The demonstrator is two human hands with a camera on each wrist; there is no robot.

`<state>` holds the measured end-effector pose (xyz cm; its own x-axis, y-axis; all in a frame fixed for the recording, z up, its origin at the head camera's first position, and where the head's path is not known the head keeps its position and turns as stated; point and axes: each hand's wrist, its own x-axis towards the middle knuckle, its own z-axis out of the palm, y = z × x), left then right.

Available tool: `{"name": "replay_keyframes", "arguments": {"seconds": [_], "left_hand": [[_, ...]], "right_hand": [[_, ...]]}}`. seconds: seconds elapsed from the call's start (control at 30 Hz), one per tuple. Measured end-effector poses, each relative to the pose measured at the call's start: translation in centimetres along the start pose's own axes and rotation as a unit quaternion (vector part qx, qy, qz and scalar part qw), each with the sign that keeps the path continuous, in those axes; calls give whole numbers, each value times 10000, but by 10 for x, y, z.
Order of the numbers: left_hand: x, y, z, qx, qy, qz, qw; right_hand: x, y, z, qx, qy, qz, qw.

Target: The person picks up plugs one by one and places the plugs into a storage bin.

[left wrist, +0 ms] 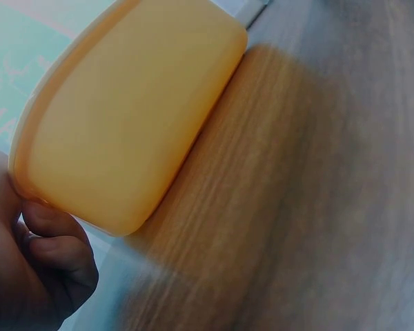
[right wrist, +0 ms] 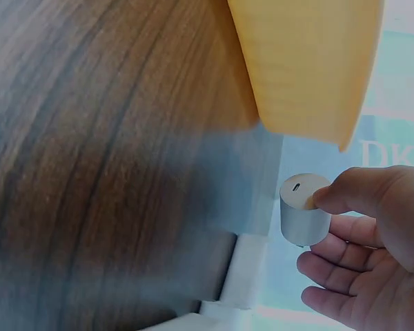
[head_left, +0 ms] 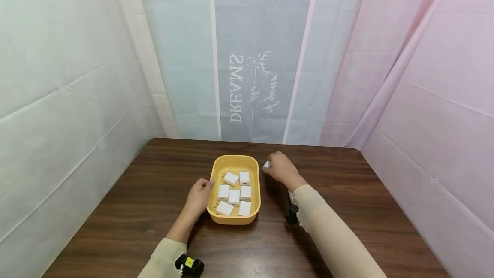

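A yellow plastic tray (head_left: pixel 233 219) stands on the table with several white charger plugs (head_left: pixel 233 197) lying inside, some with their prongs showing. My left hand (head_left: pixel 198 196) pinches the tray's left rim between thumb and curled fingers; the left wrist view shows the grip at the corner of the tray wall (left wrist: pixel 131 117). To the right of the tray, just apart from it, my right hand (head_left: pixel 283 170) holds another white charger plug (right wrist: pixel 305 222). In the right wrist view this one has rounded sides and a small port on its end face, pinched by thumb and fingers.
The dark wooden table (head_left: pixel 154 209) extends on both sides of the tray. Pale cloth walls (head_left: pixel 58 98) rise left and right, and a blue-grey curtain (head_left: pixel 254 20) with lettering hangs at the back. A black wrist camera (head_left: pixel 189 265) sits at the left cuff.
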<state>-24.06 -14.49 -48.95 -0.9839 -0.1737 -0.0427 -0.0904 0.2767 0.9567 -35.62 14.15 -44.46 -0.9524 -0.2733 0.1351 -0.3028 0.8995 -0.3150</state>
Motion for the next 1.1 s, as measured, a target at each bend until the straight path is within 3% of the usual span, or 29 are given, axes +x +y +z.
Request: {"name": "replay_keyframes", "arguments": {"seconds": [0.2, 0.47, 1.1], "left_hand": [[0, 0, 0, 30, 11, -15, 10000], [0, 0, 0, 91, 24, 47, 9999], [-1, 2, 0, 34, -2, 24, 10000]], "right_hand": [[-2, -1, -6, 99, -69, 91, 9999], [-7, -9, -17, 302, 97, -113, 9994], [-17, -49, -30, 347, 51, -213, 9992]]}}
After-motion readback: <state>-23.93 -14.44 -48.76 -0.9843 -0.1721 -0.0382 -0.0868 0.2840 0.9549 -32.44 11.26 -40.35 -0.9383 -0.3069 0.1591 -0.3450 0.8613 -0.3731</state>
